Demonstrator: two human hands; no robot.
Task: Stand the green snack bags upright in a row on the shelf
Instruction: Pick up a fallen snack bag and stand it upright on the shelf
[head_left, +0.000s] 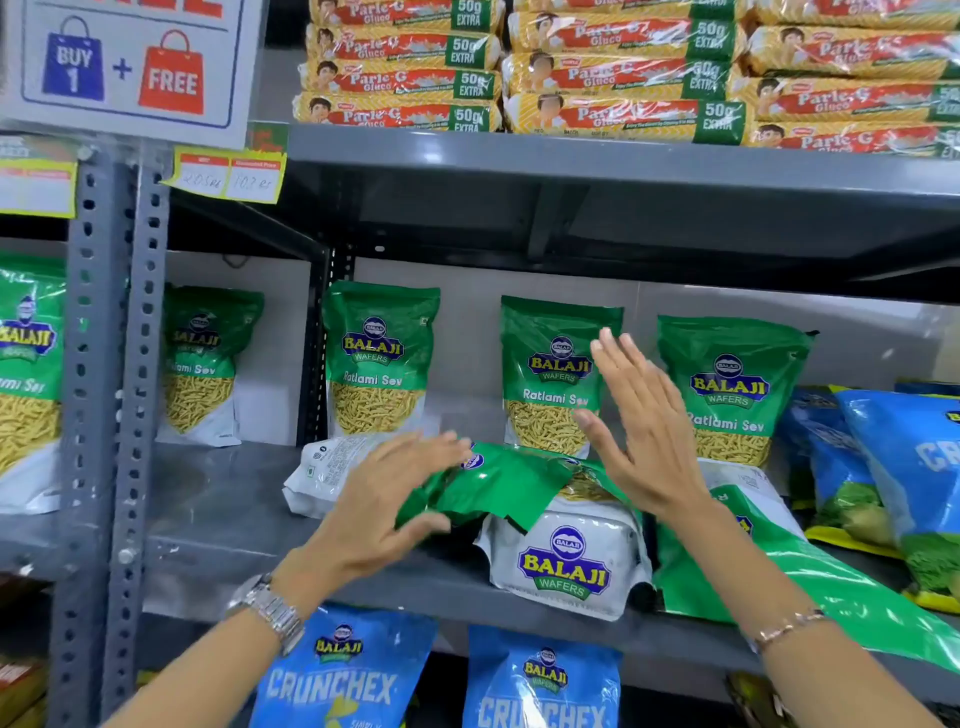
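Note:
Three green Balaji Ratlami Sev bags stand upright against the back of the grey shelf (218, 519): one at the left (382, 358), one in the middle (553, 374), one at the right (730, 389). In front, a green bag (498, 486) lies flat over another fallen bag (566, 566) with its white bottom facing me. A white-backed bag (327, 470) lies at the left and another green bag (779, 561) lies at the right. My left hand (384, 499) rests on the flat green bag, fingers spread. My right hand (639, 421) hovers open above it.
Blue Crunchex bags (893, 467) lean at the shelf's right end, and more (343, 675) hang on the shelf below. Parle-G biscuit packs (623, 67) fill the shelf above. A perforated grey upright (109, 389) divides this bay from the bay at the left, where another sev bag (205, 364) stands.

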